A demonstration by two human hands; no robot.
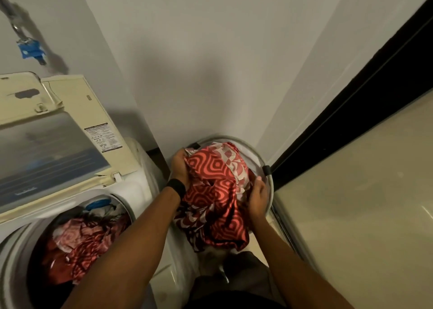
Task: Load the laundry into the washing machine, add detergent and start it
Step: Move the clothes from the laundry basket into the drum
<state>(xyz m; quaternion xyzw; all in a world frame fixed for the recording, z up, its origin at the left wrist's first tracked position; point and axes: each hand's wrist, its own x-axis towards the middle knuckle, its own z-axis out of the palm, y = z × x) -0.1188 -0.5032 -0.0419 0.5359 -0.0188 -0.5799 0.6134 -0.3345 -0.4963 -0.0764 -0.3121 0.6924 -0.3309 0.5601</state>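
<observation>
Two bare arms reach up from the bottom of the frame to the laundry basket [252,148] at centre, just right of the open washing machine [138,188] in the lower left, whose drum holds a heap of clothes [82,245]. A bundled red patterned cloth [215,191] fills the basket's mouth between the hands. The left hand [179,165], with a black wristband [177,188] on its wrist, curls round the cloth's upper left edge, while the right hand [257,196] clutches its right side close to the basket rim.
</observation>
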